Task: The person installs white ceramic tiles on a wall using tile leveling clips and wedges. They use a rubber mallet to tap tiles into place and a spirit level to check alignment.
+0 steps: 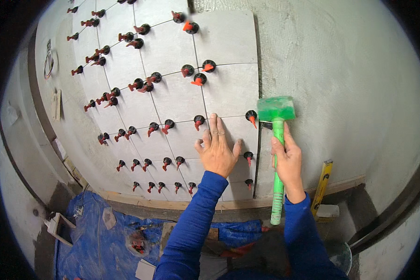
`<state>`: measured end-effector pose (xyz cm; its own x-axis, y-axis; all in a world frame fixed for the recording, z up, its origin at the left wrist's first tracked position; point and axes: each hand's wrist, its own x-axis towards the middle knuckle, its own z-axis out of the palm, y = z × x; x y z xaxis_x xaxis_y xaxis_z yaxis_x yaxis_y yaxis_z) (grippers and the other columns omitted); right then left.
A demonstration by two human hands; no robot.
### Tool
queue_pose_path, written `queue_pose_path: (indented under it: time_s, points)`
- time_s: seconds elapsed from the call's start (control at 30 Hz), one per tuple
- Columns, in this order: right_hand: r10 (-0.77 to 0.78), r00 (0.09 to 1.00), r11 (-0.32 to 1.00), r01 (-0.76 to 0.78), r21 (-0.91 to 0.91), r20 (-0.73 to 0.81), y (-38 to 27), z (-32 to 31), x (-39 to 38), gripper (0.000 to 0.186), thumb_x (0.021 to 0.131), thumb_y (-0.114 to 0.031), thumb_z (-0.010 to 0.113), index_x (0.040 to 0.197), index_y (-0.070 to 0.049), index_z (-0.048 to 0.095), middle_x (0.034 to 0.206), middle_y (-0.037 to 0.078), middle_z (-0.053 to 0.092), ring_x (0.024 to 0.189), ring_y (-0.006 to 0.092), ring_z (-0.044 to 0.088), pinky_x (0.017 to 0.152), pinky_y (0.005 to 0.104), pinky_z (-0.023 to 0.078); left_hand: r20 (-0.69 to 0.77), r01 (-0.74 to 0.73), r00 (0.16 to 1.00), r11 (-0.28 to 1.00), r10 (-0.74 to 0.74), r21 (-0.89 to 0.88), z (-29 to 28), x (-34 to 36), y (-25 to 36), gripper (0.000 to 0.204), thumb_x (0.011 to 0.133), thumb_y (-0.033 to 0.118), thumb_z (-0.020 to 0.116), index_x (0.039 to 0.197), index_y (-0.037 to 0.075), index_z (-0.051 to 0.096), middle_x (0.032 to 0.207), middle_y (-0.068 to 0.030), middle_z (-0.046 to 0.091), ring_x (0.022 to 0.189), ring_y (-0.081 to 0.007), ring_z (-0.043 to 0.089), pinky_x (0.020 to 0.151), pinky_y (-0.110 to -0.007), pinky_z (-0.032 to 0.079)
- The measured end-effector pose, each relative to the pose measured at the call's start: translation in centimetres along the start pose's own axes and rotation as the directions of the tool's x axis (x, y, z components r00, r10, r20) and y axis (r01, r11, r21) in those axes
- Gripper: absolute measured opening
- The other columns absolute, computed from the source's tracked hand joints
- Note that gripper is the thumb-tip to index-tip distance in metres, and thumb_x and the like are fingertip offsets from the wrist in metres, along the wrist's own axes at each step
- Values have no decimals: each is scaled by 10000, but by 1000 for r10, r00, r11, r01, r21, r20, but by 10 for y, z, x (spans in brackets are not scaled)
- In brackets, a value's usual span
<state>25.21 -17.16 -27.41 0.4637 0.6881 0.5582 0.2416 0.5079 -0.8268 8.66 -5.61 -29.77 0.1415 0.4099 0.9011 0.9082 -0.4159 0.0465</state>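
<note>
Pale grey tiles (231,93) cover the wall in a grid. My left hand (217,154) rests on a tile near the right edge of the grid, fingers spread and holding nothing. Its fingertips reach up beside a black tile-levelling cap with a red handle (199,122). Gripped in my right hand (289,161) by its green handle is a rubber mallet (276,110), head up, just right of the tile edge. A levelling cap with an orange handle (251,116) sits at that edge, close to the mallet head. A small dark piece shows behind the mallet handle.
Several more levelling caps (136,84) stick out along the tile joints. Bare plastered wall (345,84) lies to the right. A yellow spirit level (321,186) leans at lower right, near a bucket (345,256). Blue tarp (93,233) with a plastic bag (137,245) covers the floor.
</note>
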Motion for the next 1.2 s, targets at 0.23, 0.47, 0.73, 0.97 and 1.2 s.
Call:
queue_pose_path:
  time_s: [0.23, 0.47, 0.73, 0.97, 1.2]
  points:
    - [-47, 998, 999, 47, -7, 43, -2, -1, 2, 620, 1072, -193, 629, 1632, -82, 386, 761, -33, 579, 536, 37, 481, 471, 232, 417, 13, 25, 1000, 999, -25, -33, -1, 0, 2, 977, 902, 541, 665, 1642, 20, 297, 1748, -84, 257, 1301, -322, 473, 1063, -537, 332]
    - [-40, 999, 999, 40, 10, -6, -16, 0, -15, 619, 1073, -194, 627, 1633, -88, 387, 770, -12, 574, 546, 38, 486, 474, 228, 414, 10, 42, 999, 998, -42, -40, 1, -1, 3, 990, 892, 546, 674, 1645, 28, 295, 1751, -87, 249, 1311, -330, 472, 1066, -549, 327]
    - [-39, 984, 992, 58, 110, -173, -17, 5, -8, 653, 1078, -221, 622, 1653, -93, 341, 757, -18, 559, 554, 40, 483, 480, 225, 404, 13, 26, 1000, 998, -25, -54, 2, -1, 1, 1000, 905, 556, 659, 1658, 33, 260, 1755, -82, 236, 1319, -342, 482, 1060, -547, 325]
    - [-3, 1000, 1000, 3, -14, 3, 3, 4, 1, 627, 1066, -231, 649, 1630, -112, 403, 753, -26, 549, 544, 49, 488, 468, 231, 428, -3, 28, 1000, 998, -29, -54, -2, 0, 4, 1018, 881, 528, 689, 1654, 24, 259, 1755, -94, 231, 1329, -348, 479, 1062, -564, 330]
    - [23, 999, 1000, -24, 17, 35, 0, -1, 4, 657, 1062, -258, 656, 1633, -86, 382, 742, 0, 568, 525, 57, 496, 461, 238, 429, 19, 73, 997, 993, -72, -94, -8, -4, 18, 992, 878, 489, 691, 1639, 0, 284, 1747, -143, 227, 1390, -335, 412, 1090, -540, 305]
